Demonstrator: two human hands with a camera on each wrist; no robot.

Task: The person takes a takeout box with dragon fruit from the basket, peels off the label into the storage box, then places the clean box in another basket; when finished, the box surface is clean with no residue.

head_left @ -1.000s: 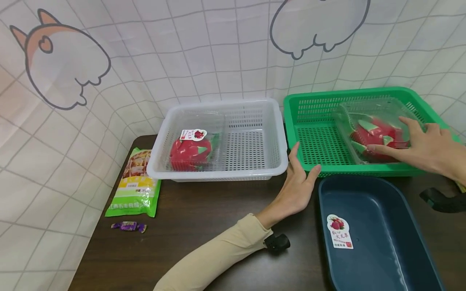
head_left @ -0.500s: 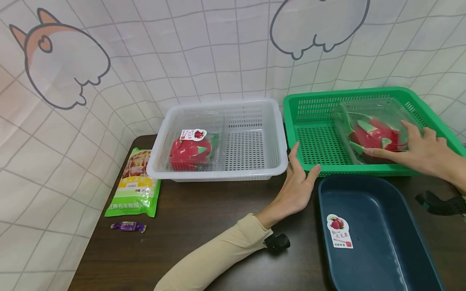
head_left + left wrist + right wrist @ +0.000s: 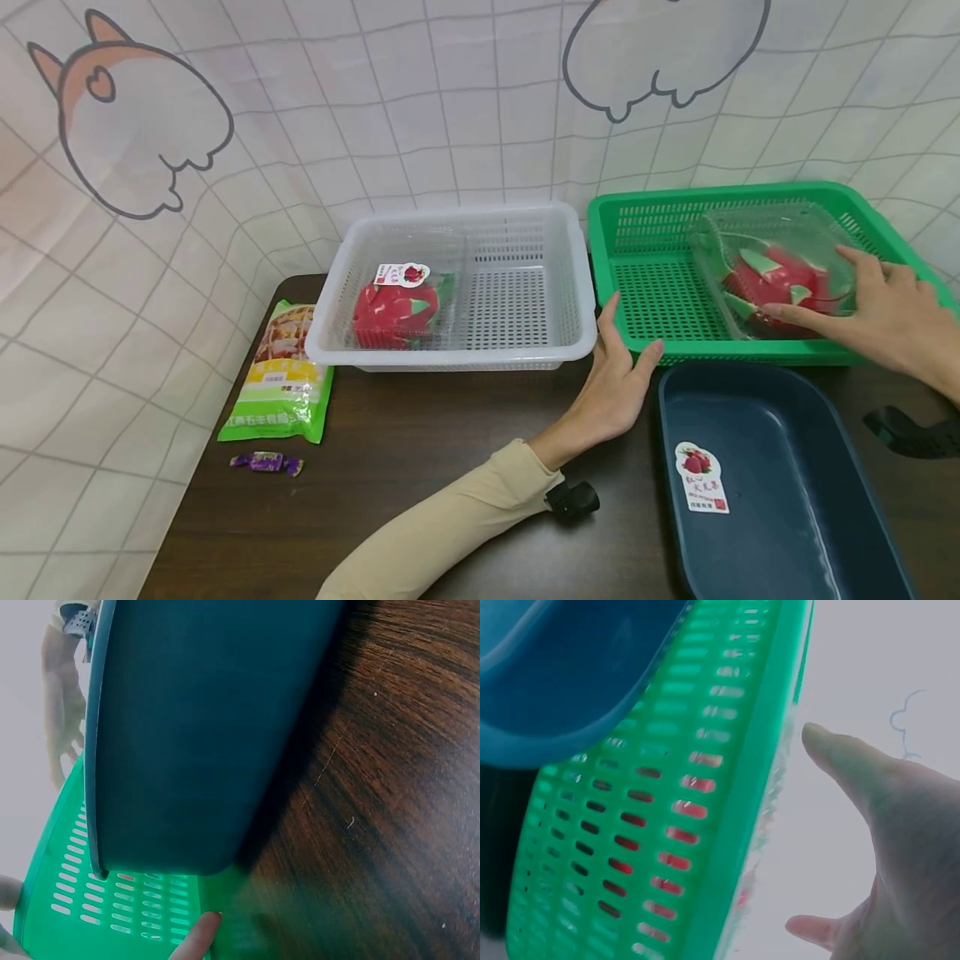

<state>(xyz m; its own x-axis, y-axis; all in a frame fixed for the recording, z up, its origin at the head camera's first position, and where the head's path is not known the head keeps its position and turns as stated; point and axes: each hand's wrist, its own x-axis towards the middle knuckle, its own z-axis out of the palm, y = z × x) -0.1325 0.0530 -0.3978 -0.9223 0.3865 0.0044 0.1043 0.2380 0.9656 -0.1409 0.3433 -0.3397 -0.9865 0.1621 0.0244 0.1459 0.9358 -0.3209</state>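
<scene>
Your right hand is lying over the clear box, fingers unclenched.
The box is sitting at the right of the green basket, red fruit showing through its lid; fingertip contact cannot be told. Your left hand is lying by that basket and the white basket, fingers extended.

Cannot follow the blue tub past the head view's bottom edge between four and five o'clock, nor the beige sleeve past seven, the right forearm past three, the large drawing past one. Cannot read the finest print on the snack bag or purple candy, both around eight. From the right wrist, catches the red fruit only as blurred patches through slots of the green basket — between seven and eight. From the left wrist, gets only cut-off finger ends of the left hand — between six and eight.
</scene>
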